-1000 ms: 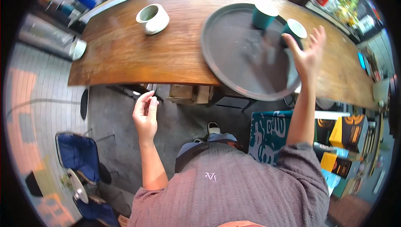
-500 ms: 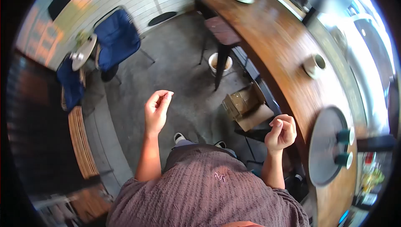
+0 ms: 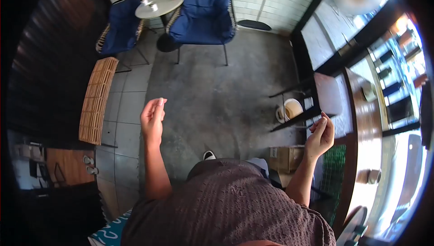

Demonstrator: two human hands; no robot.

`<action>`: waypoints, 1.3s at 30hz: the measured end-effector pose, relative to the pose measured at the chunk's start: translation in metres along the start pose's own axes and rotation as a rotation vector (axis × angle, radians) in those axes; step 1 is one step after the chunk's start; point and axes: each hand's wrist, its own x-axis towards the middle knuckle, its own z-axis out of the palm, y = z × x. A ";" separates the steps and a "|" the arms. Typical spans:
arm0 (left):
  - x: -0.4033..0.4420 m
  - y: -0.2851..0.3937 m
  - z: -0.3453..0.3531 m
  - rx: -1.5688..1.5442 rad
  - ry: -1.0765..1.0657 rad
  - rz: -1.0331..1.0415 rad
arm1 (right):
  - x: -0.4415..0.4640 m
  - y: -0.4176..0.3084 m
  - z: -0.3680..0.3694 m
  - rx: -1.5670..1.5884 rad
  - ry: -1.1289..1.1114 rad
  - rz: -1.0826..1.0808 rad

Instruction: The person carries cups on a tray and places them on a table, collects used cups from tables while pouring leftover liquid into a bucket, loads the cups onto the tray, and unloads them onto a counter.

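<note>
My left hand (image 3: 153,121) is raised over the grey floor (image 3: 217,92), its thumb pressed against the curled fingers. Nothing shows between them. On the other side, my right hand (image 3: 321,136) is held up with fingers bent in and thumb tip against them, and no object is visible in it. It appears in front of a stool (image 3: 328,94) with dark legs. An open cardboard box (image 3: 285,159) lies just left of the right wrist. A white bucket (image 3: 290,110) with something brown inside stands beyond that hand.
Two blue chairs (image 3: 201,17) flank a small round table (image 3: 158,8) at the far wall. A wicker bench (image 3: 97,101) runs along the left. A wooden counter (image 3: 368,137) lines the right, bearing a cup (image 3: 374,176) and a round tray (image 3: 353,228).
My view has turned left and I have moved forward. The chairs now sit near the top middle, and the counter has slid to the right edge. Both hands keep nearly the same pose.
</note>
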 end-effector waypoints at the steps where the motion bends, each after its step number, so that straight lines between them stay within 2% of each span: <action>1: 0.015 0.001 -0.021 0.005 0.038 0.007 | 0.005 -0.001 0.030 0.026 0.005 0.005; 6: 0.073 -0.013 -0.068 0.036 0.162 -0.042 | 0.019 0.009 0.152 0.136 -0.226 -0.013; 10: 0.113 -0.041 -0.054 0.012 0.171 -0.146 | 0.039 0.037 0.245 0.094 -0.459 0.083; 13: 0.154 -0.055 -0.040 0.038 0.168 -0.195 | 0.067 0.059 0.323 0.224 -0.516 0.203; 18: 0.241 -0.038 -0.021 0.105 0.345 -0.216 | 0.138 0.100 0.461 0.180 -0.647 0.277; 20: 0.281 -0.025 -0.013 0.098 0.410 -0.192 | 0.168 0.103 0.514 0.203 -0.656 0.268; 22: 0.313 -0.021 -0.005 0.010 0.461 -0.170 | 0.195 0.102 0.565 0.243 -0.778 0.164; 24: 0.344 -0.017 0.002 0.025 0.474 -0.185 | 0.218 0.100 0.606 0.223 -0.827 0.096; 27: 0.394 -0.027 0.004 -0.018 0.495 -0.201 | 0.237 0.085 0.665 0.404 -0.873 0.205; 31: 0.471 -0.046 -0.011 -0.010 0.466 -0.255 | 0.235 0.104 0.734 0.282 -0.984 0.244; 34: 0.541 -0.060 -0.035 -0.031 0.402 -0.246 | 0.225 0.128 0.783 0.204 -0.980 0.287; 36: 0.592 -0.066 -0.053 -0.059 0.354 -0.233 | 0.228 0.129 0.815 0.173 -0.986 0.341; 38: 0.646 -0.067 -0.070 -0.075 0.360 -0.255 | 0.232 0.123 0.844 0.103 -1.033 0.520; 39: 0.672 -0.063 -0.076 -0.073 0.364 -0.249 | 0.235 0.124 0.859 0.101 -1.066 0.539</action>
